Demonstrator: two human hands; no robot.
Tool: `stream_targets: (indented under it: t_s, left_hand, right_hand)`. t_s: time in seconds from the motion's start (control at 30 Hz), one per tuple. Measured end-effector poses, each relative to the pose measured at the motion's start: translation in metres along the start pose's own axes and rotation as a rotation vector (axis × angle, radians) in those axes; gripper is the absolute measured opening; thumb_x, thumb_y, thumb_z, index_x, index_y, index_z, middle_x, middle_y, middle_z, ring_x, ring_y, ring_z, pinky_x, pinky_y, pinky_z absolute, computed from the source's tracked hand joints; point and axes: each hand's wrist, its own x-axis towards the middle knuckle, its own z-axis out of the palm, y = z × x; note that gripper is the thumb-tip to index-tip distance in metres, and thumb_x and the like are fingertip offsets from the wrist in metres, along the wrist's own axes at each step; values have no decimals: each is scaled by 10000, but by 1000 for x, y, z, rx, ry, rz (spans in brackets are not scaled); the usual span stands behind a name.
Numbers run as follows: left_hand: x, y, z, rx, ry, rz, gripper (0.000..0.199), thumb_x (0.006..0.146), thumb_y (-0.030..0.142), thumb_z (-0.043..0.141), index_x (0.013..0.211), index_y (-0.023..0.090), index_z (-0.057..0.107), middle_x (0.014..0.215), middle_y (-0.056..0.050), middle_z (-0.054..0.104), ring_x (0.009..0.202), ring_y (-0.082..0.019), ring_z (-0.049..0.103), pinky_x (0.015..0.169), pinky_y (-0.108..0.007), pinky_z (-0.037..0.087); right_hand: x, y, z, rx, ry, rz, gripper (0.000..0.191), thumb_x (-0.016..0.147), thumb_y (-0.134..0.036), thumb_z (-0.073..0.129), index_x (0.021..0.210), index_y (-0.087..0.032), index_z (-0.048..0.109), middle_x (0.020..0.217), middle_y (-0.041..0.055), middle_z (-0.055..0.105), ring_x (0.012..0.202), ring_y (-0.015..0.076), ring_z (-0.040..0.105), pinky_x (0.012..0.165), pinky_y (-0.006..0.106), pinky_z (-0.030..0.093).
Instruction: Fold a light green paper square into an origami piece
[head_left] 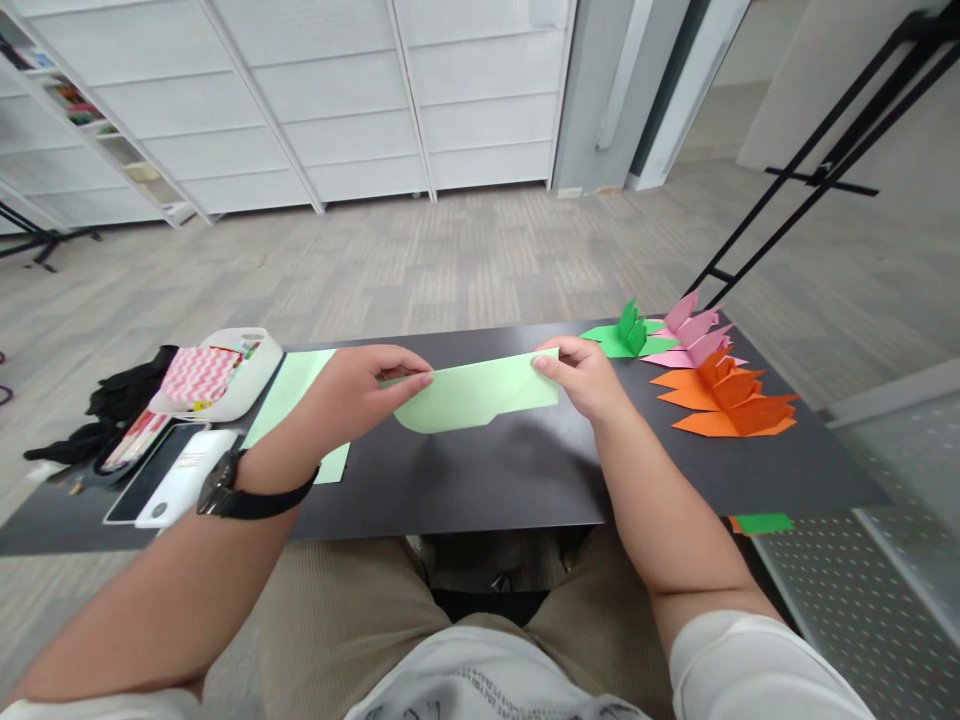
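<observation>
Between my two hands, above the dark table, a light green sheet of paper [476, 393] is held up with its lower part bent over. My left hand [379, 378] pinches its left end between thumb and fingers. At the upper right corner, my right hand [577, 372] grips it, thumb in front and fingers behind. Under my left forearm lie more light green sheets [289, 385], partly covered by the arm. A black-strapped watch [219, 485] is on my left wrist.
On the black table [480, 495], folded paper flowers stand at right: green [630, 333], pink [697, 330] and orange [724, 400]. At left are a white basket [259, 360], a white device [184, 478], a dark tablet [146, 485] and black cloth [131, 385]. A black metal stand [810, 175] rises behind.
</observation>
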Motion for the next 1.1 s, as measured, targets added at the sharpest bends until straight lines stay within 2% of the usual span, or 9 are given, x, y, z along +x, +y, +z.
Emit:
stream_targets:
  t_s: [0.1,0.23,0.43,0.53,0.7,0.93,1.1]
  left_hand:
    - [5,-3,-2,-121,16,-78,303,888,537,765,879,244,843,811,-25,785,710,-186,673,671,-267,506]
    - [14,-12,-4,-238,24,-109,273,798,511,871,814,240,847,684,-17,726,630,-181,637,593,-252,470]
    - [26,-26,2,-304,-53,-128,321,804,555,856,841,236,854,700,-33,738,629,-189,654,579,-260,505]
    - [34,-36,16,-364,-68,-130,359,812,584,843,871,230,847,795,-56,782,719,-216,704,627,-280,554]
    - [41,-59,49,-610,32,-191,456,755,556,915,1022,203,806,1003,-89,812,877,-224,745,776,-313,602]
    - [42,-104,96,-854,226,-255,411,765,529,911,915,185,745,831,-26,739,746,-155,657,720,-275,528]
    - [37,-119,108,-918,238,-274,363,799,510,886,911,195,745,825,-12,711,723,-138,621,687,-262,497]
  right_hand:
    - [0,1,-1,28,43,-14,444,743,-674,906,837,-248,826,811,19,776,729,183,675,689,320,558]
    - [1,3,-3,20,75,0,449,729,-694,905,846,-264,848,856,27,803,797,215,711,786,369,589]
    - [5,7,-3,36,125,73,510,711,-745,871,809,-245,838,817,42,801,789,228,717,742,362,581]
    - [9,11,-1,55,191,119,492,687,-716,881,772,-235,820,768,31,783,714,203,683,680,334,558]
    - [18,23,-3,72,334,128,432,662,-639,910,775,-235,811,726,3,757,662,172,646,651,307,534]
    - [24,47,-11,-67,390,108,409,716,-629,889,805,-238,807,771,5,766,722,195,675,689,330,549]
    - [24,59,-13,-110,389,99,369,746,-597,895,830,-244,828,801,7,782,737,198,677,699,336,547]
